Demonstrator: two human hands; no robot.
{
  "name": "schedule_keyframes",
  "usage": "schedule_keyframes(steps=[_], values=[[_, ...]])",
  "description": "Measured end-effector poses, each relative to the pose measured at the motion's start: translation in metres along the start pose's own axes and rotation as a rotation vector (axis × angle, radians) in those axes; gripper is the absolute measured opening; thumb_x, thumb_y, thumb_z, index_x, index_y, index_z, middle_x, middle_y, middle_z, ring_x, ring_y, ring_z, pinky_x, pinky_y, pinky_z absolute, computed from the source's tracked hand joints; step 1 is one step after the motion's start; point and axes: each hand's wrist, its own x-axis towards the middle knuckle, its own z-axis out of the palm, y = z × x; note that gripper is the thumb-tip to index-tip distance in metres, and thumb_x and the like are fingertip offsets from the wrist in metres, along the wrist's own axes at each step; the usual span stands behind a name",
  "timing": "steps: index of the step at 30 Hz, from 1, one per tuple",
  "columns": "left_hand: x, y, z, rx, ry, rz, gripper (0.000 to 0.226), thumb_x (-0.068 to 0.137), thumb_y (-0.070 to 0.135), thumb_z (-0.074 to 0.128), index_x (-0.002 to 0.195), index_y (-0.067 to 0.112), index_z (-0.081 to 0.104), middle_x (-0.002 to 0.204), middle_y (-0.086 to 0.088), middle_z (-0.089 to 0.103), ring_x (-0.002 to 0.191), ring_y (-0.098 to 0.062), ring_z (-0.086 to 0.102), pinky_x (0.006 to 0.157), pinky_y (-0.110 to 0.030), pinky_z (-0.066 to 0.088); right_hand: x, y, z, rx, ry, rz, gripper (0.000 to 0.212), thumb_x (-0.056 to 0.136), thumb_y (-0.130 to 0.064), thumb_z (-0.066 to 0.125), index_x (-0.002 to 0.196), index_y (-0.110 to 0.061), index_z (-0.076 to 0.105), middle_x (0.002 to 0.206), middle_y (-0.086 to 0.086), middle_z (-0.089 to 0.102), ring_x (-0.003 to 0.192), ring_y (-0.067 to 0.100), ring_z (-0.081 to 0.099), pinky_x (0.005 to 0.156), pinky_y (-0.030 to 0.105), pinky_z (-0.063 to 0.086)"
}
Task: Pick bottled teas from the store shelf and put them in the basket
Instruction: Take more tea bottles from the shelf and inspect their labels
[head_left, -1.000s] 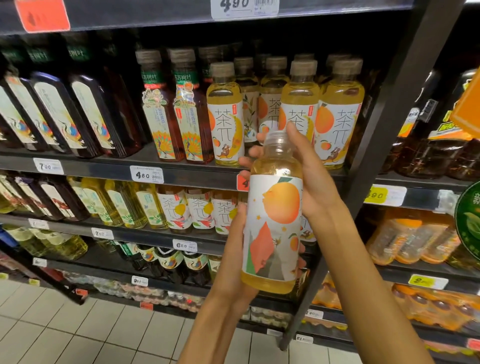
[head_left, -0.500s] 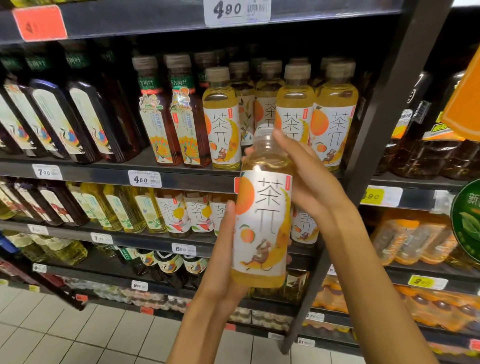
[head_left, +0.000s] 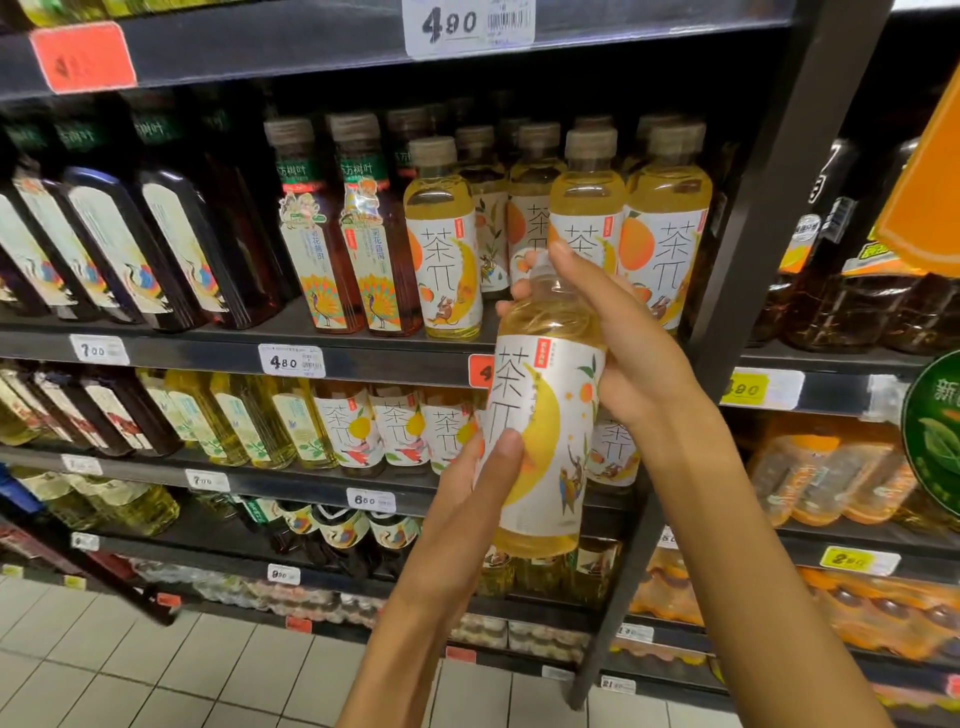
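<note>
A yellow tea bottle (head_left: 550, 431) with a white label, black characters and a yellow crescent stands upright in front of the shelf, held between both hands. My right hand (head_left: 618, 343) wraps round its neck and upper body, covering the cap. My left hand (head_left: 475, 499) holds its lower left side with the thumb lying on the label. More of the same yellow tea bottles (head_left: 441, 239) stand in rows on the shelf (head_left: 363, 353) just behind. No basket is in view.
Dark tea bottles (head_left: 156, 249) and brown bottles with peacock labels (head_left: 332, 244) fill the shelf's left part. Lower shelves hold more tea bottles (head_left: 358, 426). A black upright post (head_left: 748, 260) stands right of my hands, with orange drinks (head_left: 831, 467) beyond. Tiled floor (head_left: 156, 675) lies below.
The bottle has turned in my hands, so the label's black characters and crescent now face me instead of the orange fruit picture. It sits slightly lower and to the right.
</note>
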Motion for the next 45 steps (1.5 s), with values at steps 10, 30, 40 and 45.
schedule_keyframes(steps=[10, 30, 40, 45], values=[[-0.007, 0.018, 0.017, -0.753, -0.266, -0.195, 0.074, 0.08, 0.066, 0.052, 0.114, 0.001, 0.066, 0.091, -0.019, 0.066, 0.073, -0.027, 0.066, 0.063, -0.034, 0.056, 0.009, 0.012, 0.009, 0.183, 0.055, 0.278, 0.04, 0.086, -0.034, 0.06, 0.117, -0.009, 0.055, 0.105, 0.014, 0.065, 0.1, 0.027, 0.062, 0.092, 0.038, 0.049], [-0.022, 0.037, 0.021, -1.033, -0.267, -0.23, 0.086, 0.063, 0.03, 0.086, 0.134, 0.0, 0.05, 0.11, -0.023, 0.059, 0.088, -0.033, 0.064, 0.077, -0.041, 0.057, 0.017, 0.007, 0.017, 0.162, 0.05, 0.352, 0.029, 0.093, -0.033, 0.053, 0.094, -0.005, 0.062, 0.084, 0.011, 0.067, 0.075, 0.021, 0.066, 0.071, 0.029, 0.056], [-0.007, 0.018, 0.006, -0.576, -0.058, 0.046, 0.074, 0.075, 0.051, 0.06, 0.138, 0.014, 0.047, 0.135, -0.018, 0.056, 0.12, -0.034, 0.056, 0.09, -0.043, 0.054, 0.003, -0.018, 0.022, -0.149, -0.033, -0.229, 0.022, 0.095, -0.029, 0.054, 0.109, -0.015, 0.063, 0.093, 0.003, 0.074, 0.094, 0.021, 0.068, 0.084, 0.034, 0.054], [-0.003, 0.012, 0.001, -0.592, -0.077, 0.007, 0.067, 0.083, 0.059, 0.051, 0.133, 0.015, 0.054, 0.123, -0.015, 0.064, 0.099, -0.028, 0.068, 0.072, -0.034, 0.057, -0.008, -0.018, 0.021, -0.172, -0.125, -0.21, 0.037, 0.097, -0.036, 0.048, 0.121, -0.01, 0.059, 0.107, 0.007, 0.072, 0.109, 0.021, 0.065, 0.096, 0.036, 0.051]])
